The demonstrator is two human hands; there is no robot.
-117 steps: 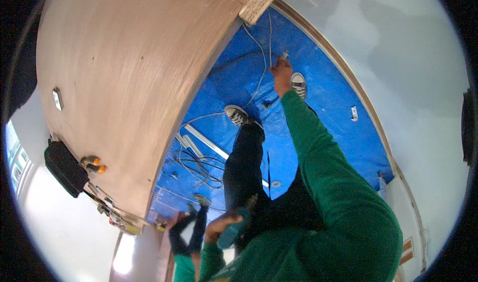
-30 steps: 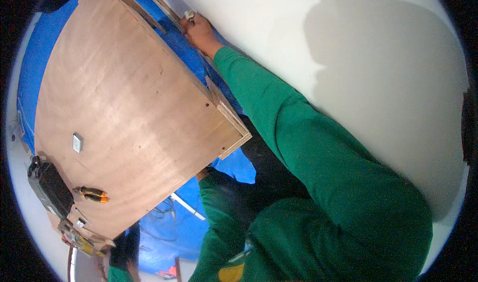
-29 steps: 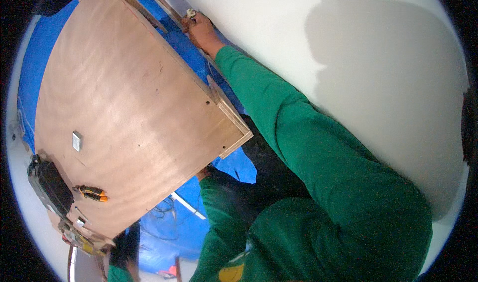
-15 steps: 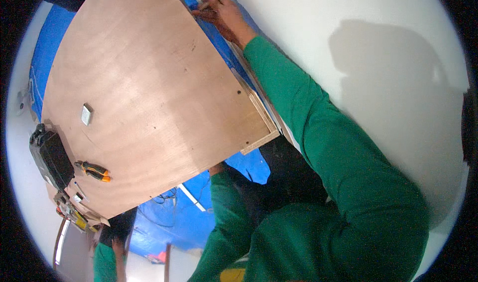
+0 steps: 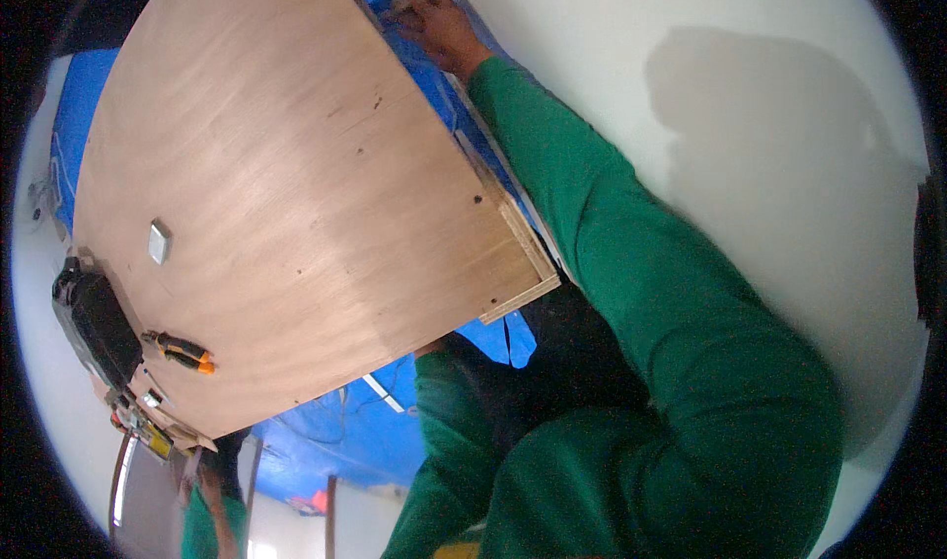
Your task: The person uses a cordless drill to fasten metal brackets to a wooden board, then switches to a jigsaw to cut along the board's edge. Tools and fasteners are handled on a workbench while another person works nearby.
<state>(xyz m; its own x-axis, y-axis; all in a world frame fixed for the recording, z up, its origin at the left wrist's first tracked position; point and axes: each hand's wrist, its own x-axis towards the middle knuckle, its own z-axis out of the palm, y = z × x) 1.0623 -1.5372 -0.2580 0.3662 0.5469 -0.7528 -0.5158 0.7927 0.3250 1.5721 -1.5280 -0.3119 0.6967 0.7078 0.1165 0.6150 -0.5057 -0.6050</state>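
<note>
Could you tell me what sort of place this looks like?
Probably a room under renovation or a worksite: a bare plywood board serves as a bench, a blue tarp covers the floor, and orange-handled pliers lie near a black tool case.

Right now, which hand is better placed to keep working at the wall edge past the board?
Right. The right hand is already at the strip along the wall, beyond the board. The left hand is hidden under the board's near edge.
</note>
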